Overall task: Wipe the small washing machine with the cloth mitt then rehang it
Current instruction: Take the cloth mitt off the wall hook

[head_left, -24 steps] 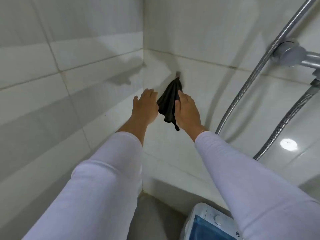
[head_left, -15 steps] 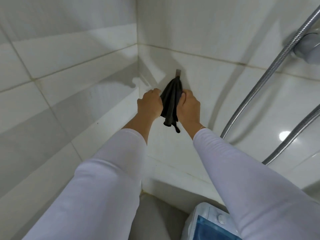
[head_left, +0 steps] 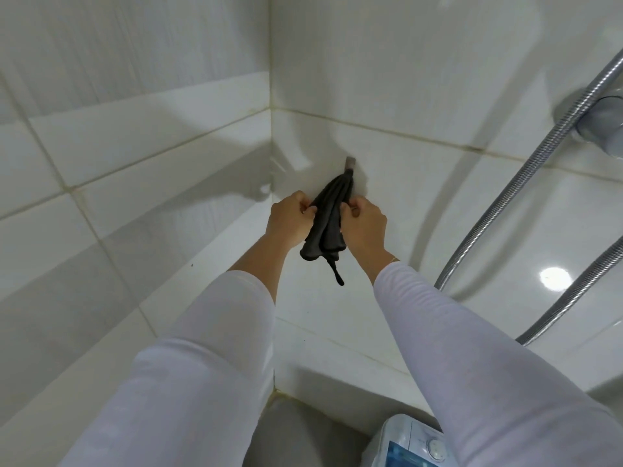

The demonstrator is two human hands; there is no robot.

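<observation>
Both hands, left hand [head_left: 292,220] and right hand [head_left: 364,224], pinch the dark cloth mitt [head_left: 328,224] hanging from its hook [head_left: 350,162] at centre; washing machine [head_left: 409,443] cut off lower right.

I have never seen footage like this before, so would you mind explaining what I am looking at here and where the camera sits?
The camera is worn on a person's head, looking forward and down, so the two white-sleeved arms are the wearer's own. The scene is a tiled bathroom corner. A dark cloth mitt hangs from a small wall hook. The left hand and right hand each pinch a side of the mitt. At bottom right is the top of a small washing machine. Metal shower hoses run along the right wall.
</observation>
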